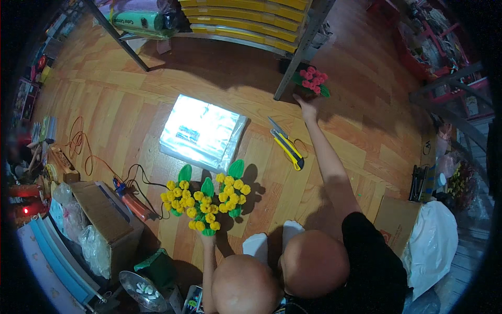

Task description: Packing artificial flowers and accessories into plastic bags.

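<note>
Several bunches of yellow fuzzy craft flowers (202, 202) with green leaves rise from my left hand (207, 238). The flowers hide most of its fingers and the stems. My right hand (309, 106) is stretched far forward, beside the foot of a metal shelf leg (292, 74). Just beyond its fingers is a cluster of red-pink fuzzy flowers (313, 79) with green leaves; whether the fingers grip it is unclear. Between the hands, on the wood-pattern floor, lie a yellow and black utility knife (289, 151) and a stack of clear plastic sleeves (202, 131) under bright glare.
A metal shelf with yellow trays (243, 21) stands ahead. To my left are an orange glue gun (135, 202) with its cord and an open cardboard box (104, 208) with plastic bags. A cardboard box (398, 225) and white bag (433, 243) sit at right.
</note>
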Demonstrator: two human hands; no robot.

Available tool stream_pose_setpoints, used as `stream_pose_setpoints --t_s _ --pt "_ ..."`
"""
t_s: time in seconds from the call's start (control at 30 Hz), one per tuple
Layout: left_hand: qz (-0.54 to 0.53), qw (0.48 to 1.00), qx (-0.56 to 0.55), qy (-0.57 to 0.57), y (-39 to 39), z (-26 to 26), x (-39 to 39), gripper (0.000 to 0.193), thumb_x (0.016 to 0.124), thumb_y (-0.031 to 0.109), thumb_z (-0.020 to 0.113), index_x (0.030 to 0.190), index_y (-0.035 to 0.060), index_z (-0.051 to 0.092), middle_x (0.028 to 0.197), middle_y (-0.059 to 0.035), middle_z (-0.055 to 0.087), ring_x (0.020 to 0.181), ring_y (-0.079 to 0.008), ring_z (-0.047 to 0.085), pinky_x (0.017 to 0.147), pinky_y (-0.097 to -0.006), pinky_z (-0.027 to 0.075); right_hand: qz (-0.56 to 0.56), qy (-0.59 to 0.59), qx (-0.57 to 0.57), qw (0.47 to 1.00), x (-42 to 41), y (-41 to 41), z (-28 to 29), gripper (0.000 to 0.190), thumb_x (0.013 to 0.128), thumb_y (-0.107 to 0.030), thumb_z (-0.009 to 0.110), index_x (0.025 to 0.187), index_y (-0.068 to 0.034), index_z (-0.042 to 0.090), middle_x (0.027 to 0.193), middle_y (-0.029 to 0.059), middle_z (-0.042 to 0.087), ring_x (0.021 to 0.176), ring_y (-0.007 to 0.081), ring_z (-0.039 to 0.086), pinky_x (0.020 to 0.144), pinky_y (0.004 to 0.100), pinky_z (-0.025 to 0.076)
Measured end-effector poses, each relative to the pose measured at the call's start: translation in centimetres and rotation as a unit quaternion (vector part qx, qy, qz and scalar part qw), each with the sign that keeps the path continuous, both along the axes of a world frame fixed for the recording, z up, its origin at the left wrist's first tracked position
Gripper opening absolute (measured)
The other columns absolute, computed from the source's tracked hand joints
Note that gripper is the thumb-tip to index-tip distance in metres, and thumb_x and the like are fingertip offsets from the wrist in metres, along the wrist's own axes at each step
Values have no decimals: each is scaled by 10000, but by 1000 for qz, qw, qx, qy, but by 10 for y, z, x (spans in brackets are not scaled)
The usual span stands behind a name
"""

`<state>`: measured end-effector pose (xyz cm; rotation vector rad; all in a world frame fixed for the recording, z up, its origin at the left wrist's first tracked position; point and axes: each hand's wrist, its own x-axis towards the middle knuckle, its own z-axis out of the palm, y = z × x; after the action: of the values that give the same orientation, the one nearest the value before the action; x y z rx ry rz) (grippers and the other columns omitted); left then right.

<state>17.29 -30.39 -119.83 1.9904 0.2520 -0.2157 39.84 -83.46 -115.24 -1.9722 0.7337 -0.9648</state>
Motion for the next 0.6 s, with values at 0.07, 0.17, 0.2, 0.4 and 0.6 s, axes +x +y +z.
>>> stream_pose_setpoints --t_s 0.07,0.17,0.2,0.4,0.6 --pt "38 999 8 -6 -1 4 -5 621 696 80 696 1220 45 366 1159 -133 423 1070 -270 434 898 -382 364 -67 119 -54 989 -31 22 10 685 653 -302 786 1138 15 419 1105 178 522 1021 293 515 879 376 411" --pt "71 997 25 -18 0 28 -17 649 681 92 713 1224 48 360 1155 -135 416 1067 -276 431 899 -385 362 -23 96 -26 995 -98 83 35 477 740 -230 699 1083 -6 453 1039 172 543 954 300 522 811 397 415" --pt "85 995 33 -27 -1 40 -22 658 677 96 718 1225 49 358 1154 -136 414 1067 -279 430 900 -386 361 -14 92 -42 995 -125 106 48 409 761 -190 675 1063 -11 465 1015 158 546 905 285 534 780 393 421" --pt "138 980 27 -142 -32 127 -19 714 648 120 752 1232 53 346 1146 -140 400 1061 -291 423 903 -390 356 411 34 12 911 -210 219 129 399 723 -140 700 1047 -40 491 971 115 526 879 261 519 769 370 425" --pt "65 952 8 -299 -113 198 49 771 620 144 785 1239 58 333 1138 -143 386 1056 -303 417 906 -395 351 586 -16 59 808 -187 263 156 897 591 -295 811 1291 -43 309 1286 159 354 1177 309 384 989 380 315"
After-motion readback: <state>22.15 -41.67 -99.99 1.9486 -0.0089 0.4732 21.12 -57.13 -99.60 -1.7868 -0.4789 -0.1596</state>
